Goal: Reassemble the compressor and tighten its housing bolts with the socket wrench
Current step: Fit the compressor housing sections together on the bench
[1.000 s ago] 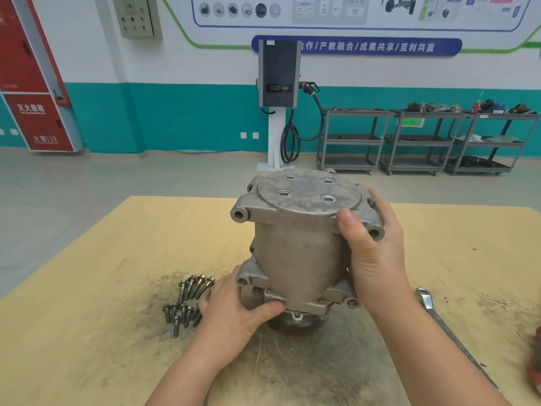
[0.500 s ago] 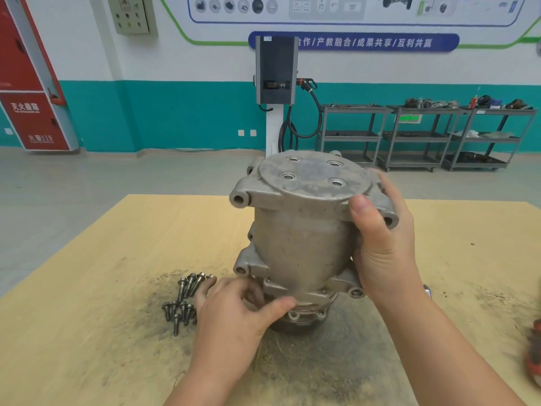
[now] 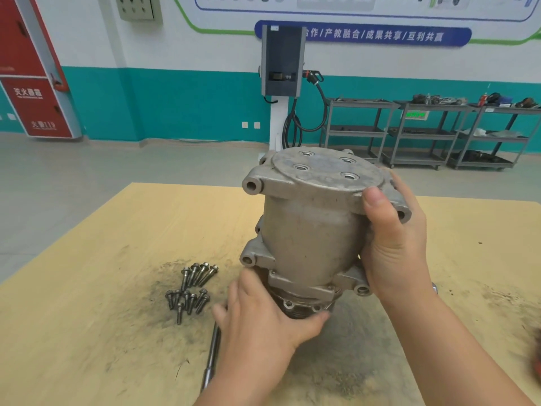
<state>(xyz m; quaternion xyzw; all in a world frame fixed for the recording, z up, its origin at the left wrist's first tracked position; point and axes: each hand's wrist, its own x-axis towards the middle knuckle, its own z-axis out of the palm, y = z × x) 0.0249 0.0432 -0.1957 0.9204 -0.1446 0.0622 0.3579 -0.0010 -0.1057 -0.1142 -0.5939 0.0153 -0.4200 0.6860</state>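
Note:
The grey metal compressor (image 3: 310, 230) stands upright on the wooden table (image 3: 87, 332), tilted slightly, its flat end plate with threaded holes facing up. My right hand (image 3: 395, 244) grips its right side, thumb on the top flange. My left hand (image 3: 263, 320) wraps round the pulley end at the bottom, thumb under the lower rim. Several loose bolts (image 3: 190, 288) lie in a pile left of the compressor. A slim metal wrench handle (image 3: 212, 356) lies on the table, partly hidden under my left wrist.
Dark oily grime stains the table around the compressor. Another metal tool end (image 3: 434, 288) peeks out behind my right wrist. A blurred red object (image 3: 535, 356) sits at the right edge. Beyond the table are a charging post (image 3: 282, 63) and grey shelving carts (image 3: 421, 133).
The compressor has been lifted and tipped a little, showing more of the pulley underneath. My left hand slid from the lower flange down to the pulley end. The wrench handle has come into sight.

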